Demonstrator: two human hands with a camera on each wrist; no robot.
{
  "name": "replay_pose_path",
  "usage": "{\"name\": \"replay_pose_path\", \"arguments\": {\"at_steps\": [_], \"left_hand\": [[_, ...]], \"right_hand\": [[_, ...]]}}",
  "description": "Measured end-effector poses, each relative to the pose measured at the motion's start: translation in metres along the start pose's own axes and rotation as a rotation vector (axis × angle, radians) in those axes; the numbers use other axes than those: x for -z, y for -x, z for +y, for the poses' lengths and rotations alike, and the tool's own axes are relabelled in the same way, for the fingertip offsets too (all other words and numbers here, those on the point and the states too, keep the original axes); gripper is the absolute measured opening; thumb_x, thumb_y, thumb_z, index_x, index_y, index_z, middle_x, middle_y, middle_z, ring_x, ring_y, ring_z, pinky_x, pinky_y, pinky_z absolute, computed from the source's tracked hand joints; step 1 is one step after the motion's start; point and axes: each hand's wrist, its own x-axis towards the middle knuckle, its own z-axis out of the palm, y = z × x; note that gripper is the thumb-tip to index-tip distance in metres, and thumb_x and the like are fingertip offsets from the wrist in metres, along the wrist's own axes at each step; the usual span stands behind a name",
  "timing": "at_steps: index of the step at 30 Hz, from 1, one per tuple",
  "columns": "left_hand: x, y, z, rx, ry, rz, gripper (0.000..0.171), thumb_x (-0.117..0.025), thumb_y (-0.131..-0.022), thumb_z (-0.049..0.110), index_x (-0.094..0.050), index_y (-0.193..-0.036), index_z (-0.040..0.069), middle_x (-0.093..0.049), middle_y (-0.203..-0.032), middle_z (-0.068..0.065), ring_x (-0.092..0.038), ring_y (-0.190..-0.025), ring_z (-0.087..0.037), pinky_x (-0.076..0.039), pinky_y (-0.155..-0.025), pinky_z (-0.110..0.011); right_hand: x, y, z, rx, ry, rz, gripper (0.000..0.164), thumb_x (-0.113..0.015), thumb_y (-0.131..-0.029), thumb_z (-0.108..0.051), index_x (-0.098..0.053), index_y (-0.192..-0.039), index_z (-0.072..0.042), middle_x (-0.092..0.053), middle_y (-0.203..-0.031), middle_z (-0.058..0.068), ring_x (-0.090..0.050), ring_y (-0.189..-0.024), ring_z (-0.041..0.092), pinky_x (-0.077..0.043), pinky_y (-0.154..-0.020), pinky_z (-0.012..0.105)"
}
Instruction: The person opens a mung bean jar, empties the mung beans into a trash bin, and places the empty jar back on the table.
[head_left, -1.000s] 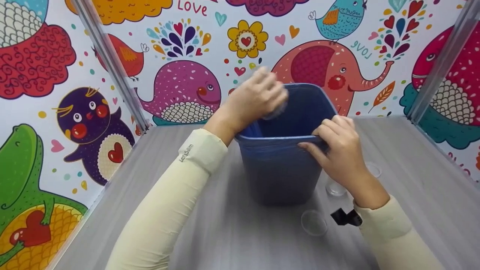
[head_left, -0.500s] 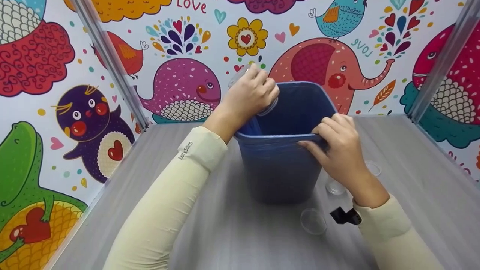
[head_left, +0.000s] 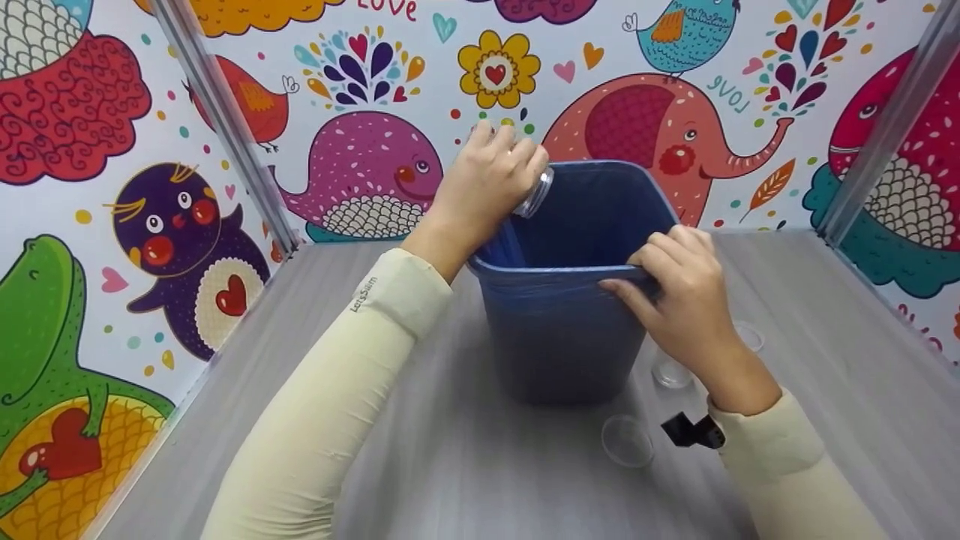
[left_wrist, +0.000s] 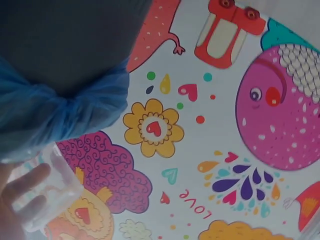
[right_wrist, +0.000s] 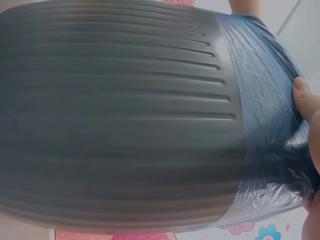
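A grey bin, lined with a blue plastic bag folded over its rim, stands on the table. My left hand grips a clear plastic jar at the bin's left rim, its round end tilted towards the opening. Behind the fingers the rest of the jar is mostly hidden, and whether it holds anything I cannot tell. In the left wrist view, the clear jar shows beside the fingers, near the bunched bag. My right hand holds the bin's near right rim, thumb outside over the bag.
On the table, a clear round lid lies in front of the bin. A small clear container and another clear round piece are partly behind the right wrist. Cartoon-printed walls close off the back and sides.
My left hand, blurred by motion a second ago, has shifted slightly up and left. The jar's round end has turned from facing downward to facing more sideways. My right hand keeps its grip.
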Motion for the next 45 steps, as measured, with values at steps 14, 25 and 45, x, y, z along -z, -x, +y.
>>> {"name": "replay_pose_path", "arguments": {"at_steps": [14, 25, 45], "left_hand": [[-0.008, 0.013, -0.024, 0.314, 0.490, 0.045, 0.063, -0.087, -0.088, 0.034, -0.065, -0.138, 0.004, -0.071, -0.135, -0.014, -0.065, -0.124, -0.032, -0.051, -0.103, -0.042], [-0.007, 0.035, -0.027, 0.517, 0.671, 0.020, 0.072, -0.089, -0.084, 0.037, -0.062, -0.144, 0.008, -0.068, -0.140, -0.010, -0.061, -0.130, -0.028, -0.046, -0.113, -0.043], [-0.018, 0.089, -0.014, 0.932, 1.384, 0.272, 0.071, -0.094, -0.083, 0.029, -0.058, -0.140, 0.006, -0.068, -0.127, -0.008, -0.064, -0.119, -0.020, -0.058, -0.102, -0.039]], "right_hand": [[0.000, 0.001, 0.000, -0.014, 0.003, -0.009, 0.047, -0.073, -0.098, -0.045, -0.063, -0.083, -0.002, -0.054, -0.073, 0.009, -0.046, -0.076, 0.029, -0.034, -0.082, 0.049], [0.000, 0.002, 0.000, -0.015, 0.000, -0.008, 0.042, -0.075, -0.097, -0.041, -0.063, -0.084, -0.002, -0.054, -0.073, 0.009, -0.046, -0.076, 0.029, -0.034, -0.082, 0.049], [-0.001, 0.001, 0.000, -0.007, -0.005, -0.002, 0.048, -0.071, -0.100, -0.046, -0.062, -0.082, -0.002, -0.053, -0.072, 0.009, -0.045, -0.075, 0.028, -0.034, -0.082, 0.048]]}}
